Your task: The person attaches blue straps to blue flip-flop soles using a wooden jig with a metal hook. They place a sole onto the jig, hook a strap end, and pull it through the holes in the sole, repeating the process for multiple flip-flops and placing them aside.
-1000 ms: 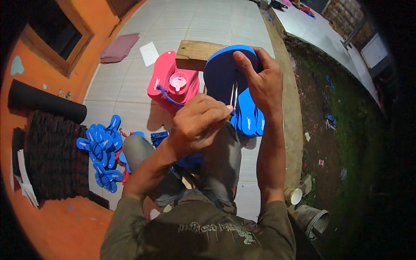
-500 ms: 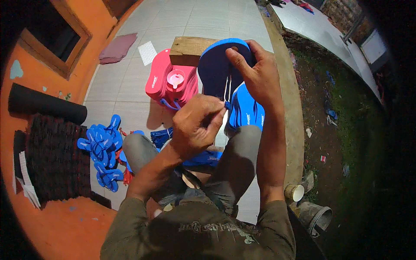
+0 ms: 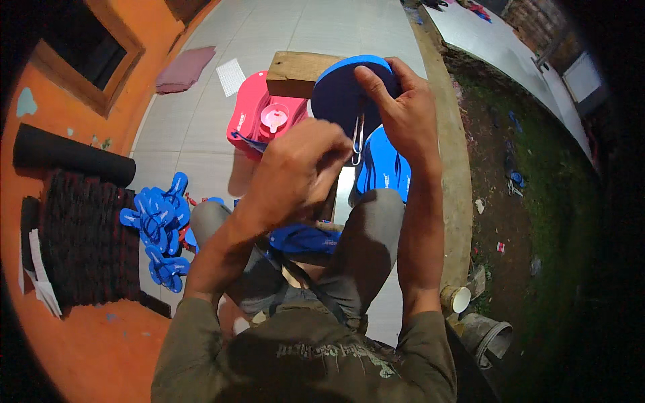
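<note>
My right hand [image 3: 404, 111] grips a blue flip-flop sole [image 3: 339, 91], tilted up, thumb on its dark blue face and fingers behind the edge. From that face a slim two-pronged metal tool [image 3: 358, 141] sticks out through a hole; its far end is hidden. Beside the tool's tip, my left hand [image 3: 295, 161] is closed, its fingertips partly hidden by the hand itself. A blue flip-flop strap [image 3: 248, 142] trails from behind the left hand, over the pink soles [image 3: 252, 111]. More blue soles [image 3: 383, 164] lie under the right wrist.
A wooden block [image 3: 292, 74] stands beyond the pink soles, which carry a small pink cup [image 3: 274, 117]. Finished blue flip-flops [image 3: 158, 215] are heaped at left, near stacked black sheets [image 3: 87, 235] and a black roll [image 3: 74, 156]. Another blue piece [image 3: 306, 238] lies between my knees.
My left hand has drawn back slightly from the tool's tip, and the blue strap end seen there no longer shows. The sole has tipped a little, still in my right hand.
</note>
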`<state>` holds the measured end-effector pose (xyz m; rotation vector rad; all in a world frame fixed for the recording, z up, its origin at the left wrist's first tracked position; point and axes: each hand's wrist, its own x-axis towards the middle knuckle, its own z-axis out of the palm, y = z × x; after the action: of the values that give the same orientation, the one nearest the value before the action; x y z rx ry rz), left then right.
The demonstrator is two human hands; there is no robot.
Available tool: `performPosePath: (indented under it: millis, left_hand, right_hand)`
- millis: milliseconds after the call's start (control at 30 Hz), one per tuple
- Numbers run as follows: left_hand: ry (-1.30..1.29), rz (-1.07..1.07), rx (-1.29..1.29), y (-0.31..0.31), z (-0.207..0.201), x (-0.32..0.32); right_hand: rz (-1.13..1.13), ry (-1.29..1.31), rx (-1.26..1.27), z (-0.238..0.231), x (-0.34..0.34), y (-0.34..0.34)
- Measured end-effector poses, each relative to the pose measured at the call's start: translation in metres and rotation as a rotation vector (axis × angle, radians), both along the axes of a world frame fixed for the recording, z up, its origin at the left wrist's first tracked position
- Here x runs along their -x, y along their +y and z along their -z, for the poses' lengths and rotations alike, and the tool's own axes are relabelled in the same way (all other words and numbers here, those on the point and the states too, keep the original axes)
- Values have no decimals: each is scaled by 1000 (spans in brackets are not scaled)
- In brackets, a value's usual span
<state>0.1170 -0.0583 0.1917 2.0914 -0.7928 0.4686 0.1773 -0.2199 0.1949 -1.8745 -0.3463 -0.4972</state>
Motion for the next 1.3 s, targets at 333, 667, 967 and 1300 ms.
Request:
performPosePath:
  millis: [333, 667, 967, 1300]
  left_hand:
    - [-34, 83, 40, 6, 3, 3]
    - [-375, -113, -73, 12, -10, -58]
    - [138, -25, 374, 15, 41, 38]
    - [328, 54, 513, 58, 128, 64]
  right_hand:
    - [-82, 41, -412, 16, 35, 9]
    - [-19, 79, -490, 14, 38, 23]
    - [-19, 86, -255, 44, 123, 41]
    - [-148, 26, -529, 93, 124, 38]
